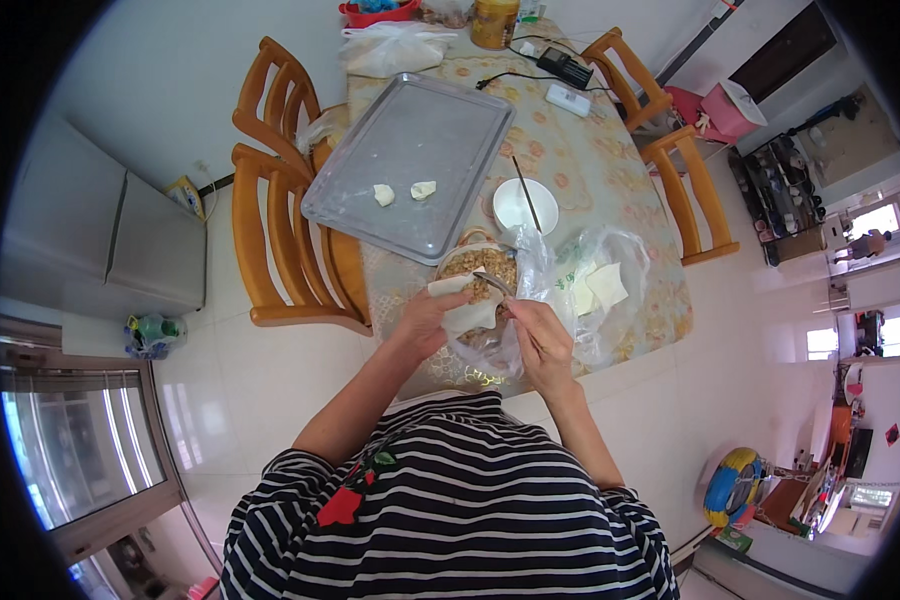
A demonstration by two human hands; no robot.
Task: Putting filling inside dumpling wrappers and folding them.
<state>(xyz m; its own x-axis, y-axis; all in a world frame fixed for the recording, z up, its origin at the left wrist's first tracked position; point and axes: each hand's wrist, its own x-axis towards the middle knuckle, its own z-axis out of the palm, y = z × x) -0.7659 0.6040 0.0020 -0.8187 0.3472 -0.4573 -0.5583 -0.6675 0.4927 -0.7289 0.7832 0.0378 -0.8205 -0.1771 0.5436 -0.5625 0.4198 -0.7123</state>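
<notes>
My left hand (424,324) holds a thin white dough wrapper (471,318) over a bowl of minced filling (461,261). My right hand (544,339) grips a metal spoon (496,282), its tip at the wrapper's upper part. Clear plastic (534,266) hangs at the bowl's right side and covers some of its rim. To the right, a stack of square wrappers (607,285) lies on an open plastic bag (622,244). Two folded dough pieces, a left one (383,196) and a right one (423,190), rest apart on a grey metal tray (427,127).
A white bowl (514,206) with what look like chopsticks (526,191) across it stands behind the filling. Farther back are a tied white bag (394,49), a yellow tub (493,24) and a black charger (565,67) with cords. Wooden chairs (270,232) flank the table.
</notes>
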